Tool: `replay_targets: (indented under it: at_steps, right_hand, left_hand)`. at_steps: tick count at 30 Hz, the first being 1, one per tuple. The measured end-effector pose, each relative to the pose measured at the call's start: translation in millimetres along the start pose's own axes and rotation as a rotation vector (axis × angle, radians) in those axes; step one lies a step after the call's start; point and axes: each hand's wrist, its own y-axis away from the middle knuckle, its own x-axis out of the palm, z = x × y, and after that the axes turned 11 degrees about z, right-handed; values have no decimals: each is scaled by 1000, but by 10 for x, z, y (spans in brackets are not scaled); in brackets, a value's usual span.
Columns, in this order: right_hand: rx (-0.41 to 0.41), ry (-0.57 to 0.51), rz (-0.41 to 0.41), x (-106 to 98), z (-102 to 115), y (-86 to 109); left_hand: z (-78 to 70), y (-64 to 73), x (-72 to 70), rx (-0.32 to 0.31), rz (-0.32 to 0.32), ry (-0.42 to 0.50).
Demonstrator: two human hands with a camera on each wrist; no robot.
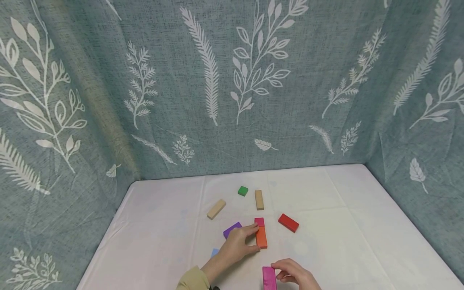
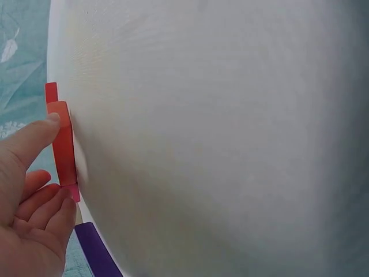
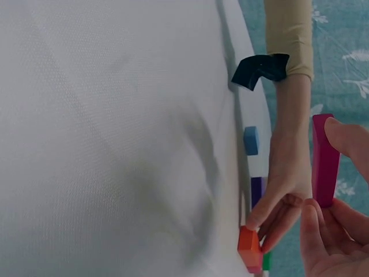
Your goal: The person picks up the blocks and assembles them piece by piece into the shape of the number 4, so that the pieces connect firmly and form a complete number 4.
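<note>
An orange block [image 1: 261, 237] lies on the white cloth, end to end with a small pink block [image 1: 259, 222] at its far side. My left hand [image 1: 237, 243] pinches the orange block lengthwise, with the thumb at the near end and fingertips by the pink block. In the left wrist view the thumb presses the orange block's end [image 2: 64, 144]. My right hand [image 1: 295, 273] holds a long magenta block [image 1: 269, 278] nearer the front. The right wrist view shows this magenta block [image 3: 326, 161] raised between thumb and fingertips.
Left of the orange block lie a purple block [image 1: 232, 229] and a light blue block [image 1: 214, 252], partly hidden by the left arm. Farther back are two plain wooden blocks [image 1: 216, 209] and a green cube [image 1: 243, 191]. A red block [image 1: 288, 222] lies right. Patterned curtains [image 1: 224, 88] surround the table.
</note>
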Motion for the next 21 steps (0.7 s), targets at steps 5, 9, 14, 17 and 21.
replay_targets:
  at_steps: [5,9,14,17,21]
  right_hand:
    - [-39,9,-4,13,-18,-3]
    - [-34,7,0,8,-24,-8]
    - [-19,-5,5,-1,-19,-14]
    - [-21,-6,5,-1,-17,-11]
    - [-46,13,3,4,-30,1]
  left_hand:
    - [3,-5,1,5,-11,9]
    - [-3,-20,-16,38,-55,41]
    - [1,-62,-52,59,-119,99]
    - [7,-88,-63,41,-133,147]
    - [20,-122,-43,54,-161,189]
